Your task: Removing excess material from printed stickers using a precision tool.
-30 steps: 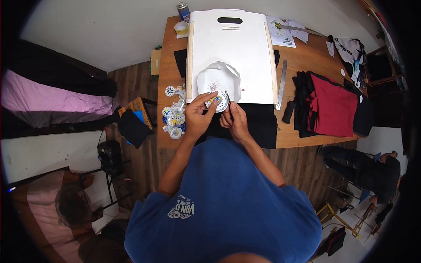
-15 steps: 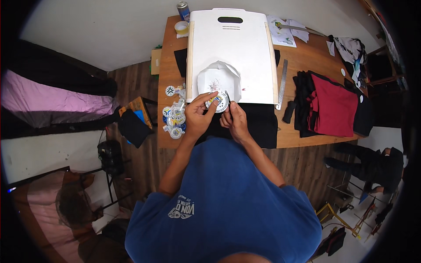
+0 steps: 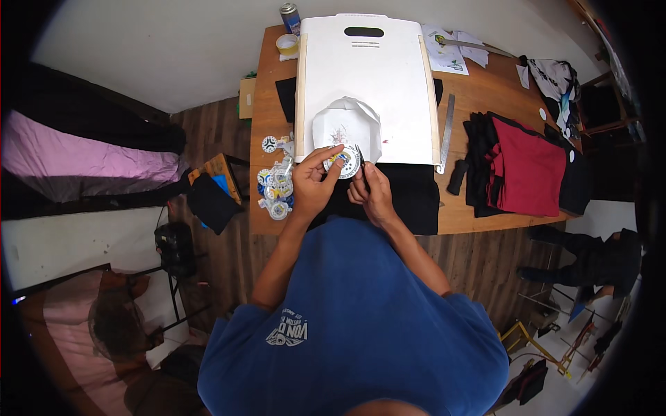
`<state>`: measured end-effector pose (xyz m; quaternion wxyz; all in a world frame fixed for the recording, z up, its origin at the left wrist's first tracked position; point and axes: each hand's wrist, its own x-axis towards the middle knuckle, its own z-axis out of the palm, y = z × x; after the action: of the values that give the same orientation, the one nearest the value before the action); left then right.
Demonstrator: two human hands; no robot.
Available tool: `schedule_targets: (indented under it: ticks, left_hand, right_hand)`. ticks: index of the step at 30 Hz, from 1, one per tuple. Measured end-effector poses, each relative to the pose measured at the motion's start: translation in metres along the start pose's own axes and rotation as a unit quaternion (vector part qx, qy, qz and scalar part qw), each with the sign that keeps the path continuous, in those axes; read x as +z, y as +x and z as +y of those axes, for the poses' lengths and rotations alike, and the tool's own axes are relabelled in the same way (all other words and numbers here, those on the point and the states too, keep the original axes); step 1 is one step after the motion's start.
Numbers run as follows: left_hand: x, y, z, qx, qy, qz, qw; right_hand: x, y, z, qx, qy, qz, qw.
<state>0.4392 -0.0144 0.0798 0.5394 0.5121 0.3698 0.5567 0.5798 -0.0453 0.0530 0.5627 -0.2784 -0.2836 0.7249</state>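
Note:
My left hand point(image 3: 314, 182) pinches a round white patch point(image 3: 349, 165) with a blue and yellow emblem, thumb on its face. In my right hand point(image 3: 375, 193) is a small dark pair of scissors point(image 3: 361, 155), its slim blades pointing away from me at the patch's right edge. Fingers partly hide the handles. Just beyond both hands, a folded white paper tray point(image 3: 372, 128) holds fine trimmings point(image 3: 339, 134). Left of my left hand lies a pile of similar round patches point(image 3: 279, 184), partly in clear film.
The tray rests on a large white board point(image 3: 395, 83) with a handle slot. Black fabric point(image 3: 413, 197) lies under the board's near edge. At right are a metal ruler point(image 3: 447, 132) and folded dark red cloth point(image 3: 531, 170). A spray can point(image 3: 290, 18) and tape roll point(image 3: 286, 45) stand far left.
The patch has shifted and turned slightly in my left hand, with the scissors still along its right edge. At far right, another person has shifted slightly.

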Motion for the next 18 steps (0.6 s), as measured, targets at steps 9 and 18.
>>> schedule_targets:
  ticks: [9,18]
  left_hand:
    - [0.0016,-0.0038,0.001,-0.001,0.008,-0.002,1.0]
    - [0.0017,-0.0038,0.0024,-0.001,0.001,-0.004,1.0]
  right_hand:
    - [0.0013,-0.0047,-0.0018,0.003,0.0,0.0,1.0]
    - [0.0033,-0.0053,-0.003,0.001,-0.002,0.002,1.0]
